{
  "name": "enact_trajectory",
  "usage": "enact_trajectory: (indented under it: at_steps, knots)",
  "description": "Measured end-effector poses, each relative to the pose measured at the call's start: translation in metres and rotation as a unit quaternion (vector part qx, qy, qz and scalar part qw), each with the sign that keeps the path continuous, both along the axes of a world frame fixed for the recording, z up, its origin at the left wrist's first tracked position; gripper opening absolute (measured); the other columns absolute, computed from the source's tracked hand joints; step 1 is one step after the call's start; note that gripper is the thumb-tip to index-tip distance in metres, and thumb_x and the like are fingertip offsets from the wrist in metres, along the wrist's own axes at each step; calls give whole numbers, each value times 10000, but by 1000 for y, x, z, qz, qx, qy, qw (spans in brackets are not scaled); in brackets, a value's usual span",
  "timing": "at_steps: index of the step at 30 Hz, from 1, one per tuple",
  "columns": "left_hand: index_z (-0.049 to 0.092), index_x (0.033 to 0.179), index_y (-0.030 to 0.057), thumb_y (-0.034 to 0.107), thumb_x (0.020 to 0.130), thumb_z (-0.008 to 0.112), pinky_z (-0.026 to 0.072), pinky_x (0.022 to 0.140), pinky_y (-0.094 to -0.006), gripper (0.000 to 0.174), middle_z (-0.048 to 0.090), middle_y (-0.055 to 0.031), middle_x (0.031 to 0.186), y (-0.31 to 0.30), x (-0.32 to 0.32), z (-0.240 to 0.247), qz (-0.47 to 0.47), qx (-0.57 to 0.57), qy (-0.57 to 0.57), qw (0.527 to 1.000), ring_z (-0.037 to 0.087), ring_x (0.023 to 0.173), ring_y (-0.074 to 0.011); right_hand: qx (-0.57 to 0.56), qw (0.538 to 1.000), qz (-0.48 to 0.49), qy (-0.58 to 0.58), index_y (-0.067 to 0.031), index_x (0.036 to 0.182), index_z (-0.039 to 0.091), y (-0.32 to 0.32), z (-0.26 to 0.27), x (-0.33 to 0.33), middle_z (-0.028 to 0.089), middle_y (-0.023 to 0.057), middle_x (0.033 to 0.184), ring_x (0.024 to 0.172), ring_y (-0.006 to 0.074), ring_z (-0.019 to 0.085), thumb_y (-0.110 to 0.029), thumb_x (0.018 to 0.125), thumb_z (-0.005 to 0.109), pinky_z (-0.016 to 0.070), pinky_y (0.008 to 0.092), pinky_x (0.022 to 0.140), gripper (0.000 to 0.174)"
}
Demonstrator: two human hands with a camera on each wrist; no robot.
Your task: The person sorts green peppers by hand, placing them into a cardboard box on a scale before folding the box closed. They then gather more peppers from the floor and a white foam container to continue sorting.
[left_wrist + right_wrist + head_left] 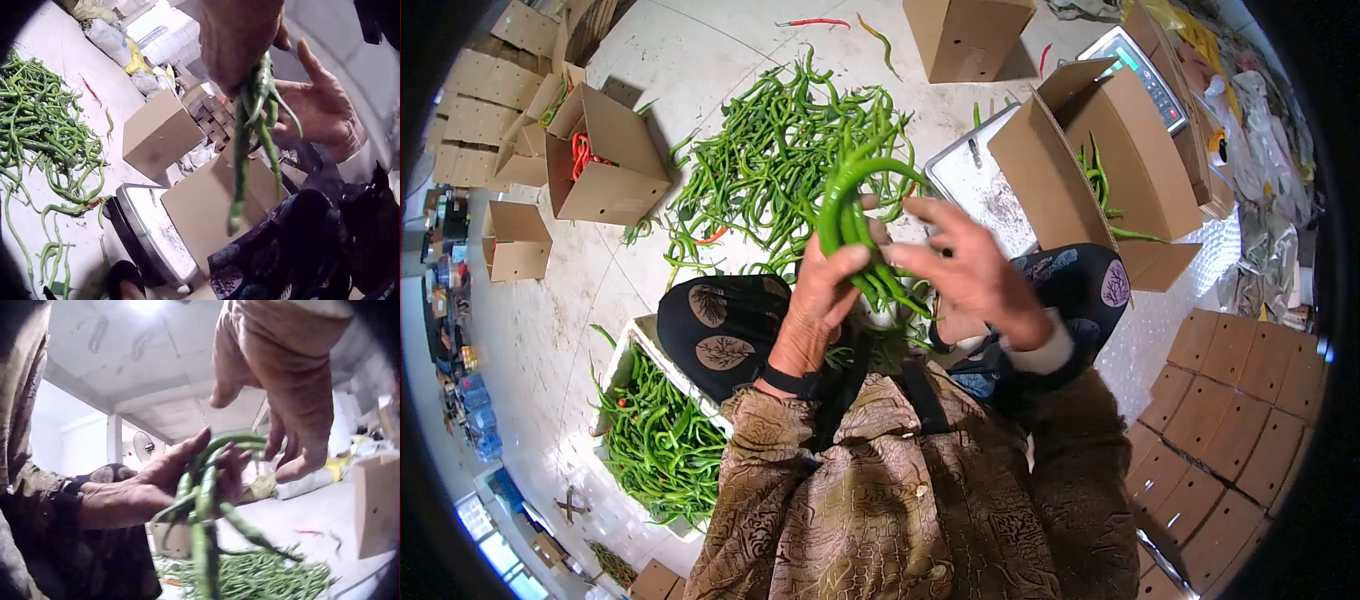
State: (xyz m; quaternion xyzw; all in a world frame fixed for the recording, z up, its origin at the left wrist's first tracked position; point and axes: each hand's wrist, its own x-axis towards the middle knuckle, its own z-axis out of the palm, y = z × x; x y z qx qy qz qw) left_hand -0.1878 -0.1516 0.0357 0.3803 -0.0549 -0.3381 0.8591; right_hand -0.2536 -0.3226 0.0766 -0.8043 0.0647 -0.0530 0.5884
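A bunch of long green chili peppers (pixel 836 205) is held in my left hand (pixel 822 288), the thumb across them and their ends sticking out above and below the grip. In the left wrist view several peppers (pixel 240 162) hang below that hand. My right hand (pixel 975 265) is just to the right of the bunch. Its palm faces the peppers in the left wrist view, with fingers loosely extended. The right wrist view has the right hand (pixel 284 375) above the left hand (pixel 147 490), fingertips close to the curved pepper ends.
On the floor ahead spreads a pile of green chilies (pixel 770 150). A carton (pixel 1145 150) with a few chilies stands right, by a scale (pixel 990 190). A white box (pixel 618 362) full of chilies is at left. Another carton (pixel 625 180) contains red chilies. Stacked cartons (pixel 1225 430) stand lower right.
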Motion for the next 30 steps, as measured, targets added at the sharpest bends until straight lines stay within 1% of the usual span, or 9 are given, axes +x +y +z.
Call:
enact_trajectory:
  at_steps: [5,12,15,17,19,21,24,26,30]
  knots:
    - [469,1320,12,196,750,812,465,875,-294,691,583,-66,1133,15,-6,-16,-95,258,-196,941,558,1006,-124,176,981,-64,42,26,1065,590,53,-26,17,662,164,932,855,232,635,-429,793,753,491,376,748,554]
    - [409,1373,-6,209,838,756,428,1014,-346,673,544,-85,1277,7,-9,-11,-49,-76,32,995,538,1163,-177,148,985,-59,65,18,1057,616,44,3,12,649,152,802,734,218,620,-312,921,616,480,364,694,356]
    - [402,1387,-11,200,869,721,420,1022,-345,644,546,-89,1279,9,-13,-13,-58,-56,52,995,533,1175,-184,223,968,-46,102,17,1130,605,37,-6,9,648,100,836,744,144,580,-275,954,581,473,314,687,341]
    - [409,1390,-9,174,894,684,417,1025,-352,595,546,-90,1281,10,-12,-15,-62,-61,44,995,533,1173,-189,369,922,-13,116,26,1214,557,37,1,6,638,70,1093,952,112,597,-152,986,528,480,262,835,290]
    - [408,1380,2,207,872,704,455,988,-366,623,560,-91,1260,6,-13,-9,-32,-2,39,999,568,1130,-203,376,919,-35,113,28,1230,539,40,4,4,632,78,1096,967,124,602,-116,984,521,486,268,857,285]
    - [499,1289,-3,179,874,695,479,948,-364,494,613,-96,1166,3,-11,-4,4,27,7,1000,599,1062,-200,347,931,-99,58,-10,1201,569,43,-4,1,642,33,1001,884,89,578,-209,974,565,469,243,806,302]
    - [585,1161,-35,90,890,665,504,889,-349,308,671,-100,999,6,-8,-4,36,76,-20,996,637,926,-183,410,889,-188,73,-6,1165,545,31,-9,2,631,83,988,889,160,611,-196,983,542,496,299,833,264]
    - [589,1144,-23,136,875,689,507,853,-353,328,659,-95,978,7,-7,-11,37,90,-33,995,625,910,-186,445,848,-273,89,-27,1076,536,17,-15,3,595,83,882,784,181,601,-189,986,527,509,313,757,185]
    - [586,1140,-29,188,875,698,502,803,-352,361,642,-92,944,8,-9,-9,29,99,-36,994,607,882,-186,363,889,-278,26,-49,996,528,-26,-32,-16,524,30,793,651,109,503,-216,975,564,435,242,600,172]
